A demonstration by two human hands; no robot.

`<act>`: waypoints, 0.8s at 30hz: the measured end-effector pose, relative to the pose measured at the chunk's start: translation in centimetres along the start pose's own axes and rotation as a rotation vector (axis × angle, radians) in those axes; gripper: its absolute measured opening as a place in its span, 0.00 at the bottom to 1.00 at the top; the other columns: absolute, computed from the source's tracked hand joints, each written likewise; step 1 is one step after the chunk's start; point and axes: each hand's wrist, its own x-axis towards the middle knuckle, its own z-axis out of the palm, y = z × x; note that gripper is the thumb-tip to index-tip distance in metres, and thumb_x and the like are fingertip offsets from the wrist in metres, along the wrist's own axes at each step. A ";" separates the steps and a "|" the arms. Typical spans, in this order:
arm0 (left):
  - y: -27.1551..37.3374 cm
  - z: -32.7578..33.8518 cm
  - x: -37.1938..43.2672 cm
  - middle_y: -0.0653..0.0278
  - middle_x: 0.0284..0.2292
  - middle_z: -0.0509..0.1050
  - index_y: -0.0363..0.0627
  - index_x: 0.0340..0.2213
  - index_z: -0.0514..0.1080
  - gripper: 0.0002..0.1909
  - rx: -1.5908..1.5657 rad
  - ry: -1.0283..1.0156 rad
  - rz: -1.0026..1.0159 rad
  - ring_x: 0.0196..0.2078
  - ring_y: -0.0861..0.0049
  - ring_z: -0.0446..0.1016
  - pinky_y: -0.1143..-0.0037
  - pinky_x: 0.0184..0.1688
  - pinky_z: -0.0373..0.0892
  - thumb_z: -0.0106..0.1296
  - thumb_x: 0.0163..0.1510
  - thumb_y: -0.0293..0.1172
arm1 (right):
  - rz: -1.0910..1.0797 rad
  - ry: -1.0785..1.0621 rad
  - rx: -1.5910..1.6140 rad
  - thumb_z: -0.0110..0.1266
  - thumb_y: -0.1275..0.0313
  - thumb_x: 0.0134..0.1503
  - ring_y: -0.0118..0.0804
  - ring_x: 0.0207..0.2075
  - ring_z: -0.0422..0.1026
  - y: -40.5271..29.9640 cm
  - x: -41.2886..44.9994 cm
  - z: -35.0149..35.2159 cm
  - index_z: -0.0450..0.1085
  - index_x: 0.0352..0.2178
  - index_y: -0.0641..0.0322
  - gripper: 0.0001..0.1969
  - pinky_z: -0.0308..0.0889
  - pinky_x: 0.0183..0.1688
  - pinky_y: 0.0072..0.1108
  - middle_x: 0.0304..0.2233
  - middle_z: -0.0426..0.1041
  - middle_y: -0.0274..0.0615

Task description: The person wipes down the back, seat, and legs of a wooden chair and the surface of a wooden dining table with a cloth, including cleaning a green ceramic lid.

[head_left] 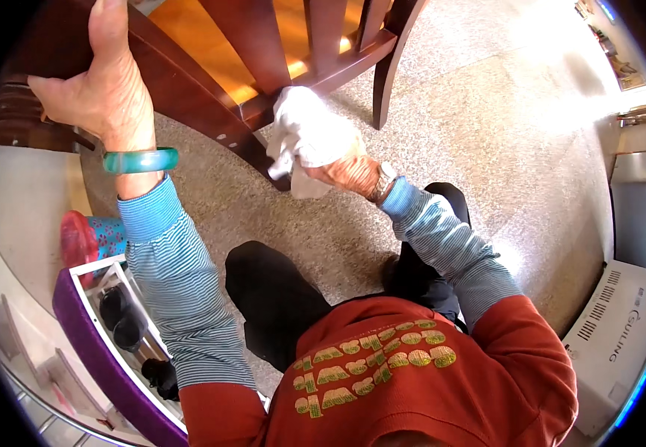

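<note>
A dark reddish-brown wooden chair (188, 72) with a slatted back stands before me. My left hand (107, 92) holds its broad back piece at the upper left, thumb and one finger spread; its other fingers are hidden. A green bangle (141, 160) circles that wrist. In my right hand (351, 167) is a crumpled white cloth (306, 125), pressed against the chair where a slat meets the lower rail. The cloth covers most of those fingers. Through the slats shows the glossy orange-brown seat (200, 39).
Speckled floor (440, 106) lies under the chair, with bright glare at upper right. On my left is a white shoe rack (96, 318) with a purple top (77, 335) and dark shoes. Behind it sits a red-and-blue container (79, 237). A white carton (616, 329) stands at right.
</note>
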 end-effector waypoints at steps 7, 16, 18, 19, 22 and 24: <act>0.1 0.3 -0.1 0.55 0.37 0.73 0.37 0.41 0.68 0.27 -0.048 0.003 -0.054 0.41 0.70 0.72 0.66 0.51 0.64 0.65 0.38 0.32 | 0.205 0.071 0.312 0.50 0.66 0.53 0.26 0.32 0.72 -1.7 0.7 -2.0 0.63 0.43 0.66 0.19 0.71 0.30 0.17 0.35 0.71 0.43; 2.3 -0.1 -0.2 0.66 0.37 0.70 0.38 0.41 0.66 0.23 0.021 -0.122 0.064 0.37 0.79 0.67 0.79 0.42 0.63 0.59 0.46 0.36 | -0.225 -0.113 -0.379 0.53 0.70 0.47 0.29 0.30 0.74 -1.5 -0.3 3.2 0.67 0.39 0.58 0.15 0.71 0.32 0.23 0.30 0.74 0.38; 2.1 0.0 0.0 0.65 0.37 0.70 0.37 0.41 0.67 0.23 0.070 -0.104 0.040 0.37 0.79 0.67 0.79 0.42 0.63 0.59 0.45 0.37 | -0.196 -0.028 -0.340 0.53 0.71 0.48 0.29 0.29 0.74 -0.2 0.6 4.7 0.67 0.38 0.58 0.14 0.72 0.31 0.22 0.28 0.74 0.38; 2.1 0.1 0.0 0.65 0.37 0.70 0.37 0.41 0.67 0.24 0.091 -0.101 0.024 0.38 0.79 0.67 0.79 0.42 0.63 0.59 0.45 0.38 | -0.169 0.059 -0.308 0.54 0.72 0.48 0.29 0.28 0.74 0.0 1.3 5.0 0.68 0.38 0.59 0.13 0.72 0.31 0.22 0.27 0.74 0.37; 2.3 0.2 0.1 0.65 0.37 0.70 0.37 0.41 0.67 0.24 -0.006 -0.117 0.042 0.37 0.78 0.68 0.79 0.42 0.63 0.59 0.45 0.38 | -0.233 0.033 -0.228 0.51 0.73 0.51 0.29 0.27 0.75 0.2 2.3 4.8 0.67 0.39 0.60 0.12 0.73 0.30 0.20 0.26 0.74 0.38; 2.5 0.3 0.1 0.64 0.37 0.70 0.37 0.41 0.67 0.24 -0.020 -0.121 0.074 0.37 0.78 0.68 0.79 0.42 0.63 0.59 0.45 0.38 | -0.192 0.016 -0.215 0.50 0.72 0.52 0.29 0.28 0.75 0.3 2.7 5.0 0.67 0.38 0.61 0.11 0.73 0.30 0.20 0.26 0.74 0.39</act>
